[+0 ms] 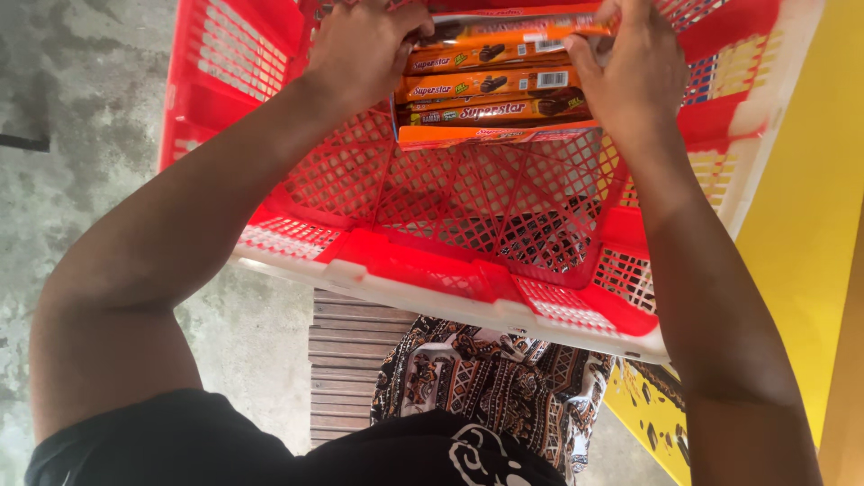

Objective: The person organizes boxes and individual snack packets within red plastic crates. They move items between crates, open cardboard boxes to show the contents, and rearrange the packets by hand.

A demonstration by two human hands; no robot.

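Head view looks straight down on both hands, which clamp a stack of orange wafer packs from either end. The left hand closes over the left end of the stack, fingers curled round it; the right hand presses flat against the right end, thumb across the top pack. Between them the packs lie level, one on another, with an open orange box just under the lowest pack, though its shape is partly hidden and hard to read. All of this sits at the far side of a red basket with latticed walls and floor and a pale rim. The stack looks mid-transfer, gripped over the far part of the basket. The next move calls for even pressure from both ends, so that the middle packs do not slip out. Below the basket's near rim show a patterned cloth, a slatted wooden bench, grey floor to the left and a yellow surface on the right.
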